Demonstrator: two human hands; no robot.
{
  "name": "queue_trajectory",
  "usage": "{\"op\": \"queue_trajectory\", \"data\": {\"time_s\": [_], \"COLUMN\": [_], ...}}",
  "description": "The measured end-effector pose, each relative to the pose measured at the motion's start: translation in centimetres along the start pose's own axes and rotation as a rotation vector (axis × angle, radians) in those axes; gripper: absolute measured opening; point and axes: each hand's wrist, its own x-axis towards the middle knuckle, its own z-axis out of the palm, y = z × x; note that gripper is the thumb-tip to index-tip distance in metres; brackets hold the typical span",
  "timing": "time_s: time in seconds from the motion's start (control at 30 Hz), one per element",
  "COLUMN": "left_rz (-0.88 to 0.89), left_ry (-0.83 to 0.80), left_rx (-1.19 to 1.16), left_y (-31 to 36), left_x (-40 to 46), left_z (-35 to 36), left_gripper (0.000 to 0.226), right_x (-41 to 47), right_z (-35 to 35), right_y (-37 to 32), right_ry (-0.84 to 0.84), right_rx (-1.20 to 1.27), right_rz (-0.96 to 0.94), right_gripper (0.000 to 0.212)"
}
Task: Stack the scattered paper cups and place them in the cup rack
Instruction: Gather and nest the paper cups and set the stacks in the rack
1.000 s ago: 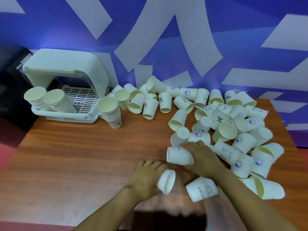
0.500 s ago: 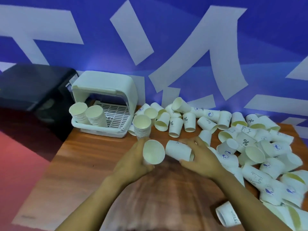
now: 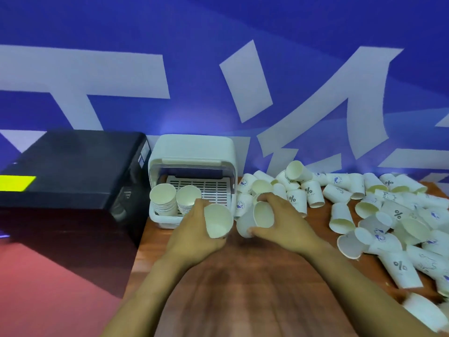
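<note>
My left hand point(image 3: 194, 237) grips a white paper cup point(image 3: 218, 221) with its mouth turned toward me. Just to its right, my right hand point(image 3: 283, 222) holds another paper cup point(image 3: 261, 215), mouth also facing me, above the wooden table. Both hands are in front of the white cup rack point(image 3: 165, 221), which holds two stacks of cups point(image 3: 163, 199) point(image 3: 187, 198) at its front left. A large scatter of paper cups point(image 3: 388, 215) lies tumbled across the right side of the table. A stack of cups partly hidden by my right hand stands right of the rack.
A black box point(image 3: 73, 171) with a yellow label sits left of the rack, beyond the table's left edge. A blue wall with white shapes rises behind. The wooden table point(image 3: 255, 288) stretches toward me between my forearms. Red floor shows at the lower left.
Both hands have moved with their cups toward the rack. The right-hand cup has turned so its mouth faces me. The view has swung left.
</note>
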Motion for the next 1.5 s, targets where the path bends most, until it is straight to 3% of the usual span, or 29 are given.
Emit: {"op": "queue_trajectory", "data": {"time_s": [0.17, 0.4, 0.67, 0.83, 1.27, 1.5], "left_rz": [0.060, -0.036, -0.036, -0.047, -0.028, -0.035], "left_ry": [-0.011, 0.024, 0.141, 0.227, 0.362, 0.345], "left_rx": [0.039, -0.042, 0.120, 0.130, 0.160, 0.153], "left_y": [-2.8, -5.4, -5.8, -6.3, -8.8, -10.6], "left_x": [0.4, 1.1, 3.0, 4.8, 7.4, 8.2], "left_z": [-3.6, -5.2, -8.5, -9.9, -8.6, -7.8], "left_gripper": [0.086, 0.076, 0.083, 0.076, 0.075, 0.076], "right_x": [1.6, 3.6, 5.9, 7.9, 11.7, 12.8], "right_z": [2.5, 4.0, 3.7, 4.1, 7.9, 9.8], "right_y": [-4.0, -6.7, -7.4, -8.3, -10.2, -9.7], "right_ry": [-0.012, -0.052, -0.042, -0.055, -0.002, -0.003], "right_rx": [0.005, 0.012, 0.034, -0.040, -0.115, -0.156], "right_rz": [0.005, -0.033, -0.072, -0.155, -0.236, -0.259], "right_gripper": [0.075, 0.075, 0.079, 0.078, 0.074, 0.069]}}
